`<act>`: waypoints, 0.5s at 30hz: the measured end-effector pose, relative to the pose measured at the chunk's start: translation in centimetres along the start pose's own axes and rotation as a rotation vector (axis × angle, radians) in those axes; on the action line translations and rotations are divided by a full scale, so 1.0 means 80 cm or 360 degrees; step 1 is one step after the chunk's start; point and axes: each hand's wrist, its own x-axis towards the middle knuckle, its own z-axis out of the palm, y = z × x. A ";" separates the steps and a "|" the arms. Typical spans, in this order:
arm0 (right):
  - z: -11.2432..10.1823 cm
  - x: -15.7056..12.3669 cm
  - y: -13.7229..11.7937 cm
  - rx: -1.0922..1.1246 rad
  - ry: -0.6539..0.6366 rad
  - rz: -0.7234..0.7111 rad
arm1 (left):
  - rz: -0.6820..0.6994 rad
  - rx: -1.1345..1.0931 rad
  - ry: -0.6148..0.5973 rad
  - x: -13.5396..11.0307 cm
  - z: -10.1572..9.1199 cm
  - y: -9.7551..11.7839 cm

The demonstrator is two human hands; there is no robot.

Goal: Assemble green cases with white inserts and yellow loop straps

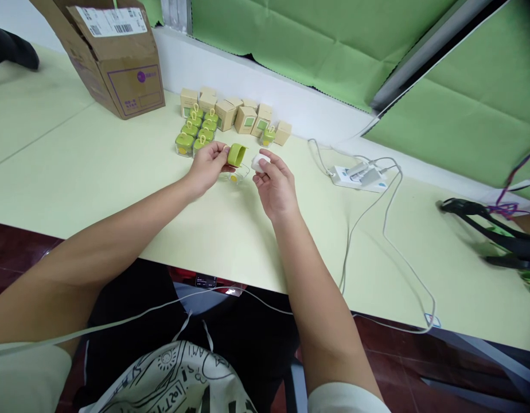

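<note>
Between the thumb and fingers of my left hand (pixel 210 165) is a green lid (pixel 236 155), tilted so its hollow underside faces right. My right hand (pixel 277 182) pinches a small white piece (pixel 260 163), a short gap away from the lid. Below the lid, a clear container (pixel 236 178) with a yellow mark stands on the table, partly hidden by my left hand. Just beyond my left hand, several clear containers with green lids and loops (pixel 189 131) stand close together. Another such container (pixel 268 136) stands apart, farther right.
Several small cardboard boxes (pixel 246 120) line the wall behind the containers. A large open carton (pixel 127 80) stands at the back left. On the right lie a white power strip (pixel 358 178) with loose cables (pixel 388 229) and a black object (pixel 497 229) near the table's edge.
</note>
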 end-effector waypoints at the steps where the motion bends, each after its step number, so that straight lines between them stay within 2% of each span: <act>1: 0.000 0.001 0.001 0.0001 0.0033 -0.0007 | -0.0005 0.0005 -0.0006 -0.001 0.000 0.001; 5: 0.002 0.001 0.001 0.0039 0.0126 -0.0003 | -0.0017 0.0010 -0.0030 -0.002 0.001 0.002; 10: 0.008 -0.008 -0.006 0.0061 0.0070 0.0026 | -0.0008 0.0010 -0.0064 -0.002 0.002 0.001; 15: 0.011 -0.010 0.000 -0.0088 0.0044 -0.0171 | 0.0031 0.0002 -0.0122 -0.003 0.001 -0.001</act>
